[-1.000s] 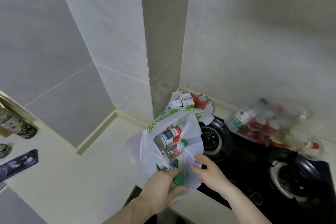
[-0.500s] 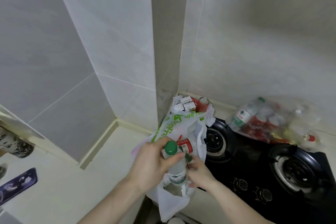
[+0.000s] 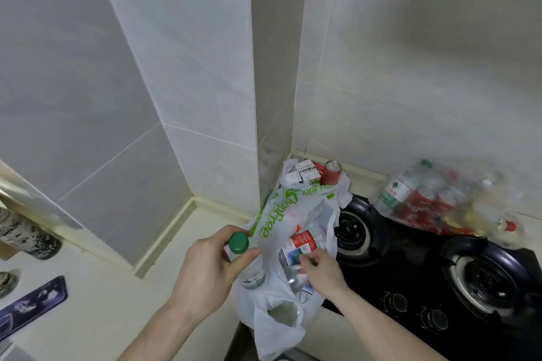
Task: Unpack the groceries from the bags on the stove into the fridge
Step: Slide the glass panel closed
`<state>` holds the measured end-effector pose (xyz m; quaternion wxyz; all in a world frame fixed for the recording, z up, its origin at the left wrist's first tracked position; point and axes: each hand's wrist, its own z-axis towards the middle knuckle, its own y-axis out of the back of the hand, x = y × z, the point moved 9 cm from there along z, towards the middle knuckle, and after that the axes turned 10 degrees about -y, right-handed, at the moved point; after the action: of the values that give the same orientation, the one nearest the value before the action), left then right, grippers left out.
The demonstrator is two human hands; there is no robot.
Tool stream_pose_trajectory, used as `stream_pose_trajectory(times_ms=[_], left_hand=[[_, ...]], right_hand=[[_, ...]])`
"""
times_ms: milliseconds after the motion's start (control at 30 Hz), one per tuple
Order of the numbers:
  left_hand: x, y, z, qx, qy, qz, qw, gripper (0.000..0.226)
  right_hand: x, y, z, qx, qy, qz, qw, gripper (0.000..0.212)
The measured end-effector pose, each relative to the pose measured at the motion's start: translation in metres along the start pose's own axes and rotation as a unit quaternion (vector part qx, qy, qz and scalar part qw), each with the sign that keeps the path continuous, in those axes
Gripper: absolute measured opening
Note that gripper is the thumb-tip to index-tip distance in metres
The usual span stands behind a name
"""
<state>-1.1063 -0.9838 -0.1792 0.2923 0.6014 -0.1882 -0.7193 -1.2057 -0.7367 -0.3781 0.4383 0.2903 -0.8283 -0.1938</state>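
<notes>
Nearest the camera, the left hand [image 3: 205, 269] clasped a clear bottle [image 3: 249, 269] with a green cap [image 3: 238, 242], fingers curled round its neck and shoulder, the bottle upright and raised at the left edge of the white bag [image 3: 281, 311]. The right hand [image 3: 321, 271] reached into the bag's mouth, fingertips curled on a second bottle [image 3: 302, 246] with a red-and-white label lying among the contents; whether that one was truly gripped could not be told. The bag sat at the counter's front edge, just left of the black stove [image 3: 410, 272]. Behind it a second bag [image 3: 343, 184] held cartons [image 3: 303, 171] and a red can [image 3: 331, 171]. A clear bag [image 3: 440, 199] of bottles and red cans lay at the stove's back right. The fridge was out of view. Step in hand: emptying the first bag, early in the task. The next move probably calls for lifting the second bottle free without dragging the limp bag off the counter edge, then carrying both to the fridge.
</notes>
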Motion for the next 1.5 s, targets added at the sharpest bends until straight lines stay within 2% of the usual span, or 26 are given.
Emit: stream_pose_trajectory(times_ms=[133,300,367,500,667,733,900,1167,1500], left_hand=[[0.006,0.009,-0.006,-0.012,-0.002,0.001,1.000,0.022],[0.021,-0.006,-0.009,0.012,0.004,-0.008,1.000,0.021],[0.024,-0.012,-0.010,0.021,0.003,-0.005,1.000,0.022],[0.026,-0.014,-0.007,0.033,-0.005,-0.004,0.999,0.023],[0.019,-0.009,-0.004,0.048,-0.017,0.003,0.999,0.021],[0.017,-0.006,-0.004,0.049,-0.016,0.001,0.999,0.021],[0.012,-0.002,-0.003,0.050,-0.019,-0.013,0.998,0.020],[0.002,-0.011,0.003,0.079,-0.046,-0.017,0.996,0.021],[-0.078,-0.052,0.016,0.138,-0.137,-0.028,0.981,0.023]], right_hand=[[0.014,0.021,-0.016,-0.008,0.034,0.087,0.996,0.018],[-0.018,-0.011,-0.039,0.061,-0.023,0.049,0.997,0.025],[-0.034,-0.018,-0.045,0.069,-0.040,0.093,0.992,0.027],[-0.032,-0.001,-0.048,0.010,-0.039,0.127,0.991,0.022],[0.027,0.024,-0.080,-0.030,0.107,0.056,0.992,0.017],[0.045,0.038,-0.099,-0.049,0.136,0.055,0.988,0.021],[0.059,0.072,-0.131,-0.086,0.159,0.098,0.979,0.027],[0.064,0.105,-0.169,-0.153,0.201,0.076,0.965,0.037],[0.023,0.171,-0.221,-0.239,0.165,0.108,0.951,0.033]])
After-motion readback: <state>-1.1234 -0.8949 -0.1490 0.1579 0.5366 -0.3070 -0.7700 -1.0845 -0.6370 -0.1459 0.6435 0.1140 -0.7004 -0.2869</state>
